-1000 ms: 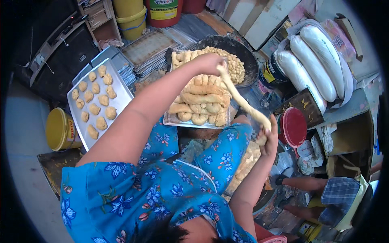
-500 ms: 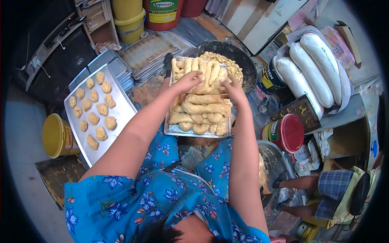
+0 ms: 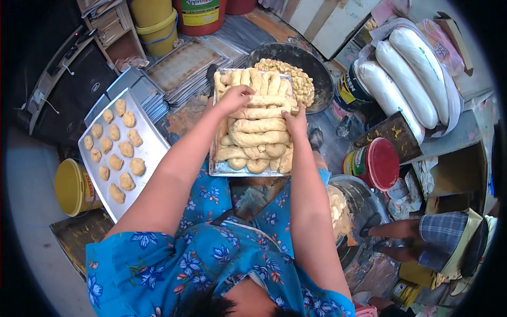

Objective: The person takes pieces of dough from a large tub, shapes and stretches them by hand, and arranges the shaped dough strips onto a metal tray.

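Note:
My left hand (image 3: 236,98) has its fingers curled on the left end of a pale dough rope (image 3: 268,101) lying across the stack on a metal tray (image 3: 213,166). My right hand (image 3: 294,118) grips at the right side of that stack, by the rope's end; its fingertips are partly hidden. Rows of thick dough ropes (image 3: 257,137) fill the tray, some crosswise and some lengthwise. Behind it, a black basin (image 3: 322,74) holds many small dough pieces (image 3: 301,84).
Left: tray (image 3: 153,148) of dough balls, yellow bucket (image 3: 71,185). Right: red bucket (image 3: 383,164), long white bags (image 3: 401,84), metal basin (image 3: 359,195), another person's legs (image 3: 443,238). Behind: stacked baking sheets (image 3: 179,66), more buckets (image 3: 156,34).
The long dough rope that was held stretched out diagonally in the air now lies across the stack. My right hand has moved up and inward to the tray; my left hand has lowered and shifted left.

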`<state>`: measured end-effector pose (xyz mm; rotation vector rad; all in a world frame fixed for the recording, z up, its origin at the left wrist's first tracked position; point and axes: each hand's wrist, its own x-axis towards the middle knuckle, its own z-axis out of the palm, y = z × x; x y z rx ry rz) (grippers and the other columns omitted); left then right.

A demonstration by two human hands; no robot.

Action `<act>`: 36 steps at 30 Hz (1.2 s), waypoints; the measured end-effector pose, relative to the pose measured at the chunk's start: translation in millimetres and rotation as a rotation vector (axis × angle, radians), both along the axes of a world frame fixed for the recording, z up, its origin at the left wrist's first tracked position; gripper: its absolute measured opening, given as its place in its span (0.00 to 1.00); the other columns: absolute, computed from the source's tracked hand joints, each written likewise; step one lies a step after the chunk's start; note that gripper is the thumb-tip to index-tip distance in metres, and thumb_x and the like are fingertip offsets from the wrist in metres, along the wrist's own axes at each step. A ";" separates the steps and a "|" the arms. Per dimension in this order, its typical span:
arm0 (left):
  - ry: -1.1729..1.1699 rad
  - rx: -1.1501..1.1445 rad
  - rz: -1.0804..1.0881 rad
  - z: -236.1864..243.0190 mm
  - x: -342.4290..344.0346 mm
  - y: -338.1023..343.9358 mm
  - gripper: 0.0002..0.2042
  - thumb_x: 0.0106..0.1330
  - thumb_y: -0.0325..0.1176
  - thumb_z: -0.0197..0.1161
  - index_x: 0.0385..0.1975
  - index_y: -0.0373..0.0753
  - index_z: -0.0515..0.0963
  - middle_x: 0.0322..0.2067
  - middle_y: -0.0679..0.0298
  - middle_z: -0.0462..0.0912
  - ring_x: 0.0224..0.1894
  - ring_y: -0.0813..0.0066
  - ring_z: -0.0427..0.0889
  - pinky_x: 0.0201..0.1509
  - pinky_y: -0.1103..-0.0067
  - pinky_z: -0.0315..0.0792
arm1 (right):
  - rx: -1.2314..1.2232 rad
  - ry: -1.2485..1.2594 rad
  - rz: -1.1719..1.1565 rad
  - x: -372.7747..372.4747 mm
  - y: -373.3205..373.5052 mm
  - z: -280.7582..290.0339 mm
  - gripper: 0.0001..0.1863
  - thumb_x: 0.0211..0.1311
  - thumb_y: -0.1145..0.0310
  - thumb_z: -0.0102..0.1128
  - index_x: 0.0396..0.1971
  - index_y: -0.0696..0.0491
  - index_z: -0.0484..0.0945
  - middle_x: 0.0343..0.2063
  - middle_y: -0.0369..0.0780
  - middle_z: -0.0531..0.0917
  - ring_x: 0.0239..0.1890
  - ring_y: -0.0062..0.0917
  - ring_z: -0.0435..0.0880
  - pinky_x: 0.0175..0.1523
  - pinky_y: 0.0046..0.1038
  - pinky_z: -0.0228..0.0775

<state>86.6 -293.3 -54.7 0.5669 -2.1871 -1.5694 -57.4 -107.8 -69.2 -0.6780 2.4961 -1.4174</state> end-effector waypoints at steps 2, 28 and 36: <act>-0.065 -0.138 0.037 2.7 5.9 -2.1 0.11 0.53 0.28 0.56 0.36 0.34 0.76 0.31 0.57 0.80 0.33 0.70 0.78 0.41 0.78 0.70 | -0.078 -0.272 0.117 -11.8 1.7 1.6 0.27 0.44 0.70 0.59 0.48 0.59 0.65 0.31 0.44 0.76 0.26 0.25 0.75 0.29 0.25 0.68; -0.436 -1.095 -0.147 13.3 -65.2 72.9 0.31 0.63 0.54 0.43 0.62 0.44 0.50 0.64 0.57 0.48 0.66 0.58 0.46 0.64 0.56 0.40 | -0.209 -0.004 -0.225 -55.8 291.0 7.8 0.19 0.50 0.68 0.59 0.43 0.56 0.73 0.42 0.41 0.74 0.44 0.27 0.73 0.49 0.27 0.64; -0.242 -0.931 -0.502 17.9 -105.5 130.9 0.27 0.63 0.50 0.46 0.59 0.41 0.59 0.63 0.52 0.48 0.66 0.54 0.43 0.66 0.66 0.41 | -0.042 -0.494 -1.001 49.9 538.0 -211.7 0.17 0.49 0.65 0.55 0.36 0.61 0.76 0.32 0.45 0.79 0.35 0.27 0.76 0.43 0.29 0.66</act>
